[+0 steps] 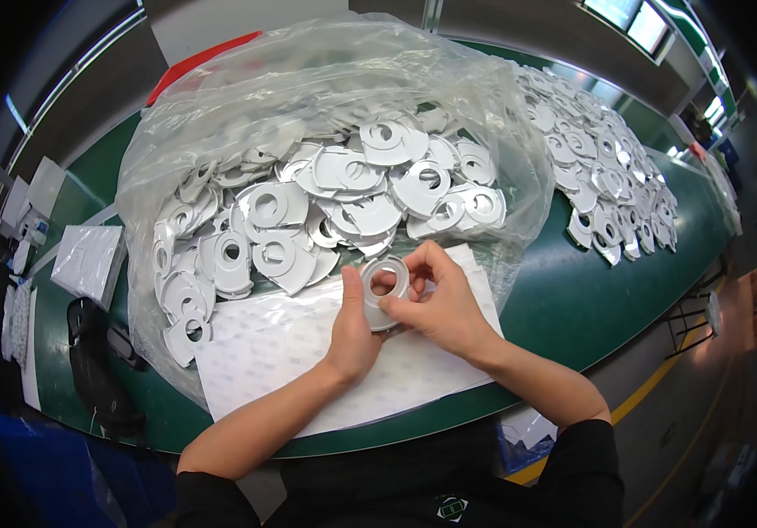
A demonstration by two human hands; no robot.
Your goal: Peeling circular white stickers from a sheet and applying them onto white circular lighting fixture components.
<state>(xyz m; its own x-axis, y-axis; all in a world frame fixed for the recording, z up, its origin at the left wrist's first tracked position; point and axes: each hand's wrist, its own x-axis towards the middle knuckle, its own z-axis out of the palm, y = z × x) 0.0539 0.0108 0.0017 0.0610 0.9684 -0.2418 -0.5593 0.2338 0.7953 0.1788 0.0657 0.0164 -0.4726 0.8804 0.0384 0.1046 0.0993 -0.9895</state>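
Between my two hands is a white plastic part with a round ring and a large hole (372, 319), held up over the white sheets. My left hand (355, 333) grips its left edge, thumb pointing up along the ring. On the other side my right hand (445, 304) closes on it, the thumb on the ring's near face and fingers behind; one finger shows through the hole. Under my wrists lie white printed sheets (282, 370). Just beyond them, a heap of similar white parts (343, 172) spills from a large clear plastic bag (264, 97).
A second pile of white parts (607, 167) lies on the green table (563, 304) at the right. To the left are a white plastic-wrapped packet (87, 257) and a black pouch (97, 370). Something red (202, 63) shows behind the bag. The table's curved edge runs close to me.
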